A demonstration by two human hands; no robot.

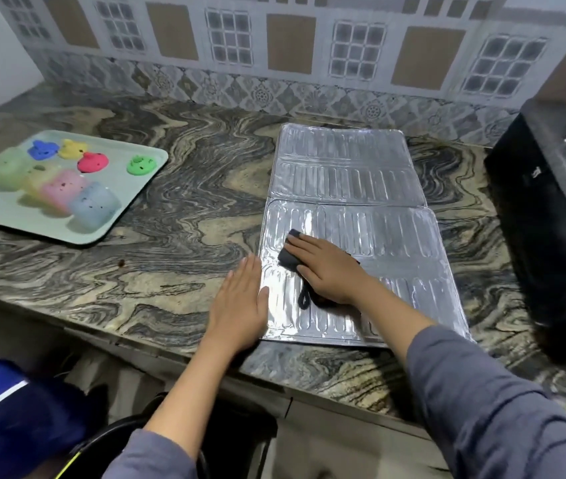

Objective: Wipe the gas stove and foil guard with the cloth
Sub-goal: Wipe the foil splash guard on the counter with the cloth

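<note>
The silver foil guard (361, 188) lies flat and unfolded on the marbled counter, right of centre. My right hand (326, 267) presses a dark grey cloth (288, 259) onto the guard's near panel; a loop of the cloth sticks out below the hand. My left hand (241, 299) lies flat with fingers together on the guard's left edge and the counter beside it, holding nothing. The black gas stove (551, 209) stands at the far right, partly cut off by the frame.
A pale green tray (94, 233) at the left holds several coloured cups and small animal-shaped lids. The patterned tile wall (274, 63) runs behind the counter. The counter's front edge (205, 354) is just below my hands. A blue object (5, 409) sits at lower left.
</note>
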